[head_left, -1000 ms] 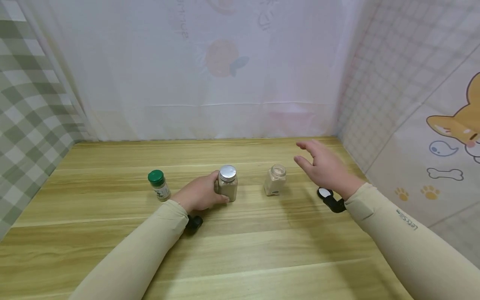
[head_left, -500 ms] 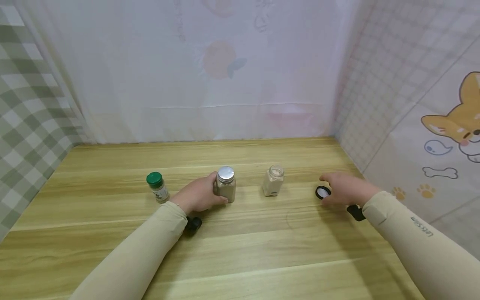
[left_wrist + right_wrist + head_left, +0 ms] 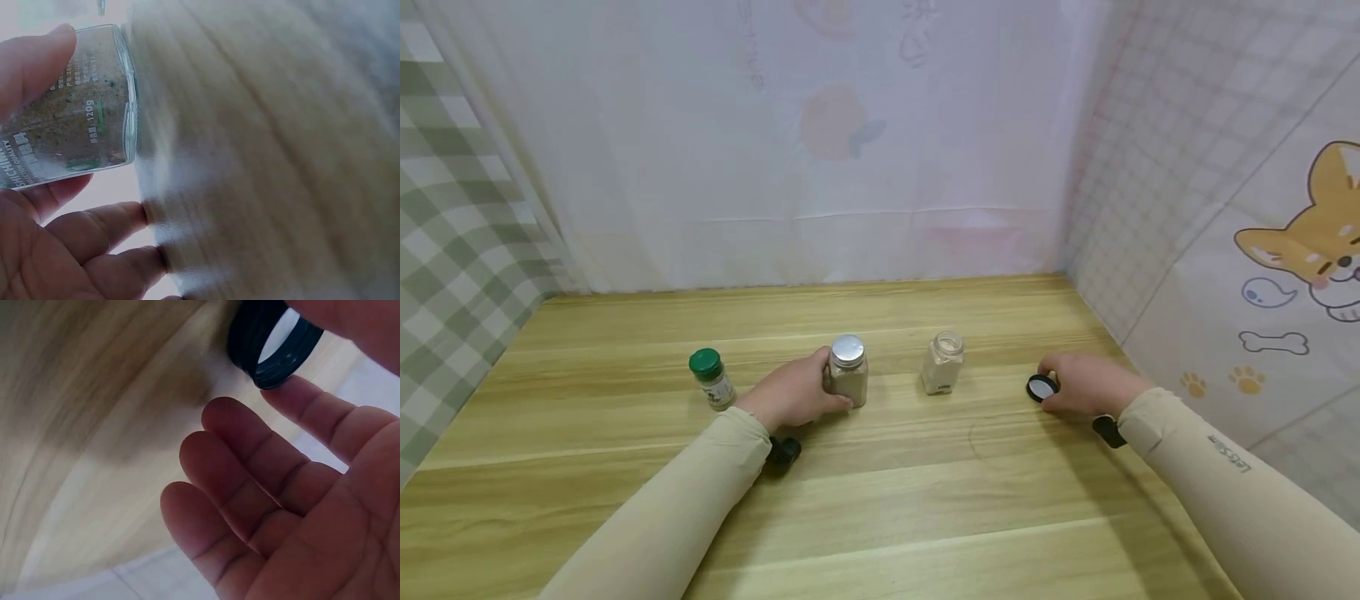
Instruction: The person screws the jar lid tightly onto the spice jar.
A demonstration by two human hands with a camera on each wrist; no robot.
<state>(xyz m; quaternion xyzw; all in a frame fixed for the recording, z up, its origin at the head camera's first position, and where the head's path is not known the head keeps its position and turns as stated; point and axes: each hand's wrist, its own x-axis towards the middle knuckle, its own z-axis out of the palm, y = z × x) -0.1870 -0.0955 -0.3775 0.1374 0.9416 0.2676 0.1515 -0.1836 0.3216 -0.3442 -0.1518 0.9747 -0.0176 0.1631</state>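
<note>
My left hand (image 3: pixel 793 392) grips a square glass spice jar (image 3: pixel 848 382) that stands upright with its silver lid on. Printed text and brownish powder show through the glass of the jar (image 3: pixel 94 119) in the left wrist view. Far to the right, my right hand (image 3: pixel 1086 383) pinches a round black lid (image 3: pixel 1032 389) by its edge, white inside facing up. In the right wrist view, thumb and index finger meet the rim of the lid (image 3: pixel 247 344), and the other fingers (image 3: pixel 219 481) stay extended. Between the hands stands an uncapped glass jar (image 3: pixel 942 371) of pale powder.
A small jar with a green cap (image 3: pixel 711 379) stands left of my left hand. Everything is on a wooden table (image 3: pixel 880 500), with a white curtain (image 3: pixel 700 167) behind it and a printed cloth wall (image 3: pixel 1195 275) on the right.
My right hand has come down and rightward from above the table to the black lid and now pinches it. My left hand keeps its grip on the silver-lidded jar.
</note>
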